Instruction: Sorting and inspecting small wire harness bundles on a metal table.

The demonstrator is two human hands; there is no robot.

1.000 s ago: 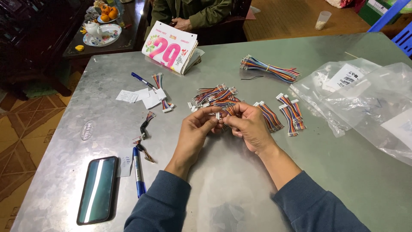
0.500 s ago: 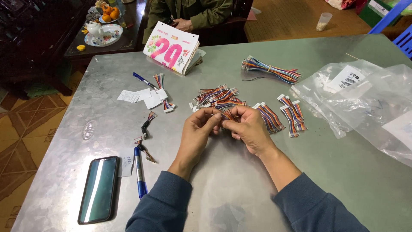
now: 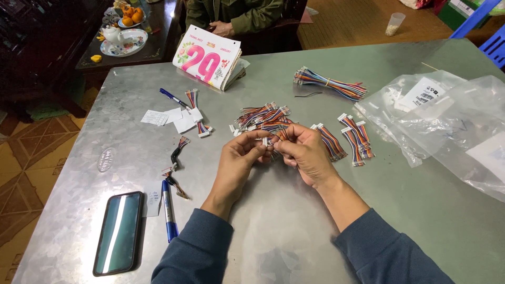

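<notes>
Little has shifted since a second ago: the left hand (image 3: 239, 158) and right hand (image 3: 305, 152) stay pinched together on a small white connector (image 3: 266, 141) with coloured wires, raised just before the loose cable pile (image 3: 260, 117) for close fingertip work.

Left hand (image 3: 243, 158) fingertips closed further onto white connector (image 3: 266, 141), right hand (image 3: 302, 150) lowered slightly

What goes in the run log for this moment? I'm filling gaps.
left hand and right hand: pinching wire connector | table: loose harness pile
</notes>
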